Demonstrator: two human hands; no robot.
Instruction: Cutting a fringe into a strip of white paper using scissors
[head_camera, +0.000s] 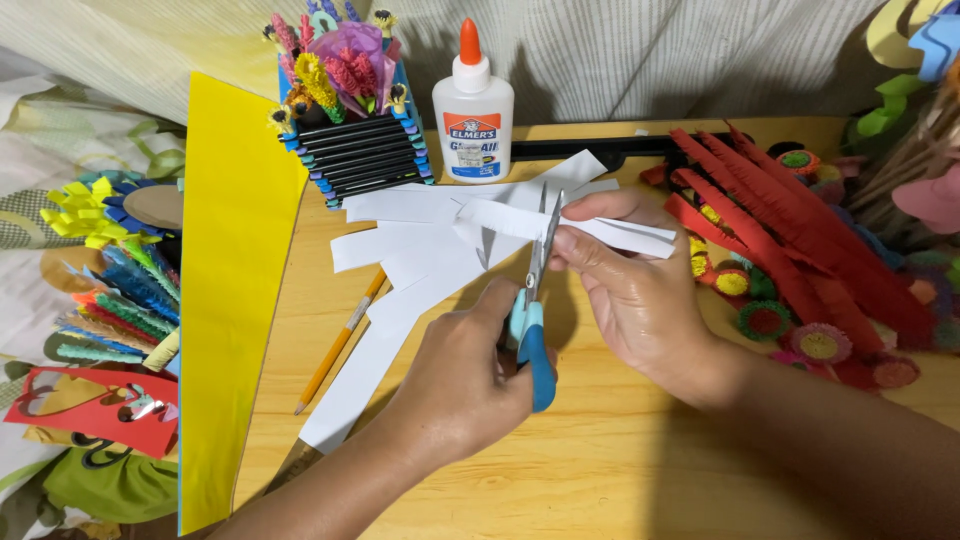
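White paper is the stuff in hand: one folded strip is pinched between the thumb and fingers of the right hand, and its long axis runs nearly level across the worktop, the far end pointing right and dipping slightly. The left hand is closed through the blue handles of one pair of scissors. Their long axis stands almost upright in the view, blades pointing away from the person and meeting the strip at about a right angle; the blades look only narrowly parted, though at this angle I cannot be sure.

Beneath both hands lies a fan of loose white strips, roughly six or seven; they overlap too much for a firm count. Most radiate from the centre toward the left and lower left.

One yellow pencil lies slantwise at the left of the fan, its tip toward the near-left. One sheet of yellow card stands long-side up along the worktop's left edge. At the back are one white glue bottle with an orange cap, upright, and one holder banded in black and blue, filled with paper flowers. At least four red fringed strips slant down to the right, with several small rolled paper discs near them.
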